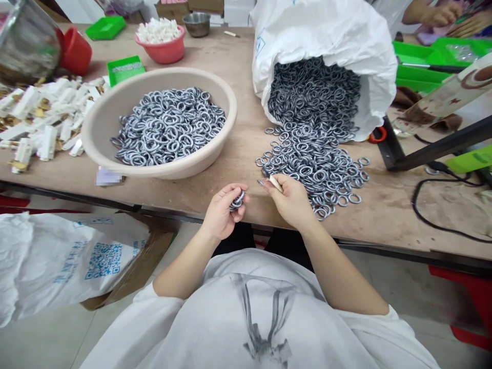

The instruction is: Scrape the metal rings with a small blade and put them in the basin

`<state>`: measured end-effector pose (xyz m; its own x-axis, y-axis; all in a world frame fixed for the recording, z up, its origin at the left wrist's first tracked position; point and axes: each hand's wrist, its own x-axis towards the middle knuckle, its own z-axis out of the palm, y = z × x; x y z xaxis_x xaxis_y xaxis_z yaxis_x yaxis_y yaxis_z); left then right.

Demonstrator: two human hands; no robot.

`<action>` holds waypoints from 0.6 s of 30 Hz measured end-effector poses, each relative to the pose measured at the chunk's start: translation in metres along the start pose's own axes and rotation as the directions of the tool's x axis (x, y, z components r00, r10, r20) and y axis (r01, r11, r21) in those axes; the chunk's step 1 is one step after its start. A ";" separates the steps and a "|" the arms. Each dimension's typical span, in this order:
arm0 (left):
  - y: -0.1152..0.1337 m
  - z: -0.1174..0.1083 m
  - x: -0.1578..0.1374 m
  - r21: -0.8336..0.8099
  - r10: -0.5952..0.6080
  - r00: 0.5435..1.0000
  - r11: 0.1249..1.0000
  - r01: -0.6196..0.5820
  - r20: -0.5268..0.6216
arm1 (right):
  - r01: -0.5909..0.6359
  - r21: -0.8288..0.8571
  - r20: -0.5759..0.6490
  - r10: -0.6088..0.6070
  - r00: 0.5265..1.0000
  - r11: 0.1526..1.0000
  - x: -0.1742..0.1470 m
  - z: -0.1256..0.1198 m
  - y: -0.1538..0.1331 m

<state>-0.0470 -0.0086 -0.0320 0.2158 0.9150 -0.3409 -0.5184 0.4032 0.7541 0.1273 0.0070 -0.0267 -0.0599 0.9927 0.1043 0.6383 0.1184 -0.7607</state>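
Observation:
My left hand [225, 210] is closed around a few dark grey rings [237, 200], pinched between thumb and fingers above the table's front edge. Close to it on the right, my right hand [290, 200] grips a small tool with a pale handle [275, 183]. A short metallic tip points from that hand toward the left one, but its exact kind is not clear. Behind and right of my right hand spreads a loose pile of grey rings [307, 166]. It spills from a white woven sack [323, 36] lying on its side. A large beige basin [161, 169] at left holds many such rings.
White plastic pieces [48, 141] are heaped at far left. Behind the basin stand a green tray [125, 72], a red bowl [165, 51] and a metal bowl [197, 24]. A black metal frame [430, 151] and cable [415, 200] occupy the right. Another person's hands [446, 15] work at upper right.

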 end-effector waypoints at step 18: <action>-0.021 0.014 -0.003 0.144 -0.007 0.968 0.989 -0.030 0.251 | -0.138 0.723 0.217 -0.033 0.976 0.677 -0.031 -0.003 -0.015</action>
<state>-0.0247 -0.0198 -0.0392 0.4198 0.8865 -0.1944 -0.4005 0.3732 0.8369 0.1216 -0.0255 -0.0167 -0.2464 0.9691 -0.0121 -0.1139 -0.0414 -0.9926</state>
